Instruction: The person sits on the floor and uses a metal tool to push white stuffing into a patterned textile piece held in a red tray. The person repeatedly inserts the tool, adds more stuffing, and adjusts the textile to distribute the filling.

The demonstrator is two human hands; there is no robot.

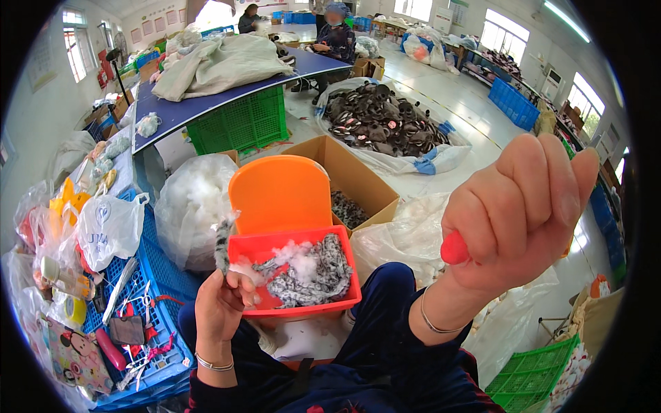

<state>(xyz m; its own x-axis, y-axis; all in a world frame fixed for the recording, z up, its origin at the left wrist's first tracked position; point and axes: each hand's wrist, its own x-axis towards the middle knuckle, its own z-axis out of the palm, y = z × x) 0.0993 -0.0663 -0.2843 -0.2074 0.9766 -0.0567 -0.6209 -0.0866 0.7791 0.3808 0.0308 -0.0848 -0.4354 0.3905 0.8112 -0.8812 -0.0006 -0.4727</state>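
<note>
Left hand (222, 306) first: thumb and fingers are pinched round the lower end of a slim grey striped fur piece (222, 251), which stands upright beside the left rim of a red tray (296, 311). Holding it low like that seems to leave most of its length exposed. Over on the other side, the right hand (513, 206) is raised well apart from the tray, clenched round something with a rounded red end (454, 248); from where I stand the fist hides what it is.

Between the person's knees sits the tray, probably put there so that both hands can reach it. White stuffing (299, 260) lies loose on grey mottled fur (313, 283) inside. An orange chair back (281, 193) rises just behind it, and beyond that a cardboard box (375, 203) holds more dark mottled pieces. A clear bag of white filling (193, 213) stands to the left, handy for that arm, I'd judge. Nearer the wall, a blue crate (162, 272) carries scissors (146, 299) and other oddments, apparently as a side table. Farther off, dark pieces (385, 120) are heaped on a pale sheet (447, 160), perhaps to keep them off the floor.
</note>
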